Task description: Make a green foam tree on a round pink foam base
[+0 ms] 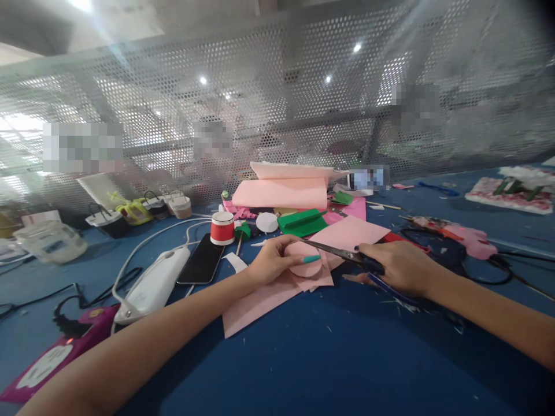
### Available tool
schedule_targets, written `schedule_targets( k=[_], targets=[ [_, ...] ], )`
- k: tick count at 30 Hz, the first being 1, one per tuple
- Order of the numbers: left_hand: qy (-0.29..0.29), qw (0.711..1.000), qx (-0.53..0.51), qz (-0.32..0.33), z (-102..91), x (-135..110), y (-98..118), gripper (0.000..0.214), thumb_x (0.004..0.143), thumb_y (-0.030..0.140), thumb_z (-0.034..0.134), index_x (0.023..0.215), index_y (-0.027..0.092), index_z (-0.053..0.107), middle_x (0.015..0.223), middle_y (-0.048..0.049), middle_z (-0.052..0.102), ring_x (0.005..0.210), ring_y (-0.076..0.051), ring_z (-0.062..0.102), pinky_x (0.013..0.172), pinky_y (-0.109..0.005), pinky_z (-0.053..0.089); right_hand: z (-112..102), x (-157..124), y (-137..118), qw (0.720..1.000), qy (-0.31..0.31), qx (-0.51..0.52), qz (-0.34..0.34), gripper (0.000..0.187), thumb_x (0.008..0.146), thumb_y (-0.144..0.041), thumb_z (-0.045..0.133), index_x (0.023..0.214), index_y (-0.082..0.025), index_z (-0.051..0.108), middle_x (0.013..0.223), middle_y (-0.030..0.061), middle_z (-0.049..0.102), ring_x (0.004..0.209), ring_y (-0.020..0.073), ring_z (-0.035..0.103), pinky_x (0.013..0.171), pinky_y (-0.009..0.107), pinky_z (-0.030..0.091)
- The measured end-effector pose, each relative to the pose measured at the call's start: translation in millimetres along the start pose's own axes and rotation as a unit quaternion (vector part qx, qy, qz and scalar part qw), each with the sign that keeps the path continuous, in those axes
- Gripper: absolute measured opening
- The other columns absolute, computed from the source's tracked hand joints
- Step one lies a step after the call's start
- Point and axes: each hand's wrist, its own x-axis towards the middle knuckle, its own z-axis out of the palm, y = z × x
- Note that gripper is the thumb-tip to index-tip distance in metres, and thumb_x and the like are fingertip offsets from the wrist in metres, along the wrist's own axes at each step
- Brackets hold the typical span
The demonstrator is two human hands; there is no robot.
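1. Head view, left hand: the left hand [277,257] has its grip closed, thumb above, on a round piece of pink paper [299,267]. This piece lies over other pink paper near the middle of the tabletop [303,364], and a larger pink sheet [255,309] reaches out from beneath the hand towards the wearer.
2. Head view, right hand: the right hand [392,266] has its grip wrapped around the blue handles of a pair of scissors [340,251]. The blades point left, over the pink paper, with their tips close to the left hand's fingers; how far apart the blades stand is hard to tell.
3. Head view, just beyond the hands: another pink sheet [355,230], folded green paper [303,222] and a white disc [266,222], with a large fold of pale pink paper [281,193] behind them.
4. Head view, left side: a red-and-white cup [222,231] stands beside a dark-screened phone [202,260]; a white power strip [154,280] lies further left.
5. Head view, right side: a pink glue gun [466,236] lies past the right hand. A perforated metal panel [277,115] rises along the back.
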Motion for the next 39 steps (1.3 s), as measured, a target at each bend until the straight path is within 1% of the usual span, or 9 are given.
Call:
schedule_targets(
  k=[3,7,10,14,19,23,28,32,39],
  targets=[
    [-0.005,1.0,-0.01,-0.014,0.2,1,-1,0.033,0.064,0.033,0.078,0.09,0.015,0.068,0.089,-0.0055,0.07,0.084,-0.018,0.063,0.076,-0.029,0.049,0,0,0,1.0,-0.002,0.006,0.006,0.041,0.084,-0.061,0.043,0.081,-0.021,0.052,0.067,0.0064,0.066,0.059,0.0222,0.063,0.048,0.028,0.03],
    [0.052,0.998,-0.045,-0.006,-0.7,4,-2,0.034,0.061,0.034,0.079,0.085,0.013,0.067,0.082,-0.0046,0.069,0.078,-0.017,0.062,0.073,-0.028,0.049,0,0,0,0.999,-0.012,0.029,0.025,0.039,0.084,-0.06,0.044,0.08,-0.022,0.05,0.069,0.0068,0.067,0.062,0.0238,0.064,0.049,0.029,0.032],
    [0.069,0.995,-0.075,0.001,-1.0,6,-2,0.033,0.06,0.033,0.08,0.082,0.012,0.067,0.077,-0.0033,0.068,0.073,-0.015,0.062,0.07,-0.027,0.049,1,1,0,0.999,-0.013,0.038,0.035,0.04,0.084,-0.061,0.044,0.08,-0.022,0.05,0.072,0.0075,0.068,0.066,0.0256,0.065,0.05,0.03,0.033],
    [0.067,0.994,-0.088,-0.011,0.0,5,-1,0.032,0.061,0.031,0.08,0.083,0.012,0.068,0.077,-0.0031,0.068,0.072,-0.015,0.062,0.071,-0.029,0.051,0,1,-1,0.999,-0.009,0.03,0.03,0.04,0.085,-0.061,0.044,0.081,-0.021,0.051,0.071,0.0074,0.068,0.064,0.0243,0.065,0.049,0.029,0.032],
    [0.07,0.994,-0.088,-0.006,0.1,4,-2,0.031,0.058,0.033,0.081,0.075,0.012,0.066,0.068,-0.0017,0.066,0.065,-0.014,0.06,0.064,-0.027,0.05,-3,1,-4,1.0,-0.002,0.017,0.018,0.042,0.085,-0.062,0.042,0.077,-0.022,0.049,0.065,0.0068,0.065,0.06,0.0242,0.063,0.048,0.029,0.031],
    [0.069,0.993,-0.094,-0.003,1.2,4,0,0.033,0.057,0.036,0.081,0.074,0.012,0.066,0.068,-0.0016,0.066,0.066,-0.014,0.06,0.066,-0.027,0.05,-8,3,-7,1.0,-0.008,0.013,0.014,0.041,0.084,-0.062,0.043,0.078,-0.021,0.049,0.067,0.0077,0.066,0.062,0.0252,0.065,0.048,0.029,0.032],
    [0.079,0.995,-0.065,-0.003,2.5,4,1,0.033,0.056,0.036,0.081,0.073,0.012,0.066,0.069,-0.0019,0.066,0.066,-0.014,0.06,0.065,-0.028,0.05,-10,4,-8,1.0,-0.014,0.004,0.022,0.041,0.085,-0.061,0.041,0.081,-0.021,0.049,0.071,0.0083,0.068,0.063,0.0246,0.065,0.049,0.029,0.033],
    [0.076,0.996,-0.05,0.009,1.5,4,-1,0.034,0.059,0.037,0.08,0.079,0.012,0.067,0.073,-0.0027,0.067,0.07,-0.016,0.062,0.068,-0.029,0.051,-10,4,-7,1.0,-0.019,-0.001,0.019,0.042,0.085,-0.062,0.041,0.08,-0.021,0.049,0.071,0.0078,0.067,0.064,0.0243,0.066,0.049,0.028,0.034],
    [0.063,0.998,-0.009,0.01,0.0,4,-2,0.03,0.062,0.036,0.078,0.076,0.012,0.066,0.068,-0.0013,0.065,0.065,-0.014,0.059,0.062,-0.026,0.048,-11,4,-7,1.0,-0.008,-0.016,0.006,0.042,0.086,-0.061,0.039,0.084,-0.02,0.052,0.072,0.0079,0.068,0.063,0.0231,0.065,0.05,0.028,0.032]
  ],
)
